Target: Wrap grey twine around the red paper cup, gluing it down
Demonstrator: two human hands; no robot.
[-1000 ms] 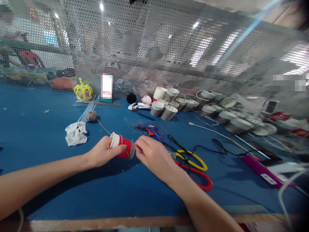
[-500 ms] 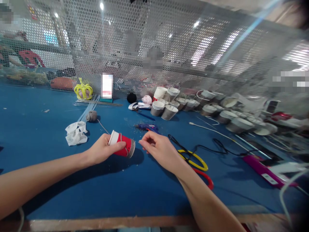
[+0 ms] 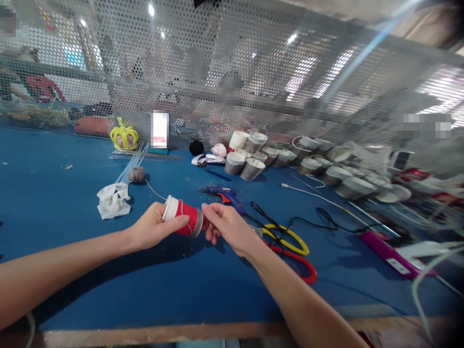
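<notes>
My left hand [image 3: 150, 226] is wrapped round a red and white paper cup [image 3: 183, 209], which lies tilted with its white rim to the left and its base to the right. Grey cord is wound in a band round the base end, and a loose strand crosses the red side. From a ball of grey cord [image 3: 137, 174] a thin strand runs to the cup by my left hand. My right hand [image 3: 228, 224] is closed at the cup's base, thumb and forefinger together at its edge. Whatever those fingertips may pinch is hidden.
Behind my right hand lies a blue glue gun [image 3: 226, 194]. Scissors [image 3: 290, 239] with yellow and red handles lie under a black cable. Several grey-wrapped cups [image 3: 253, 169] stand at the back right. Crumpled white paper [image 3: 113, 200] lies left; a purple power strip [image 3: 386, 254] lies right.
My right hand has moved left from beside the cup to its base, and its fingers now meet the wrapped edge. My left hand keeps the cup in nearly the same place.
</notes>
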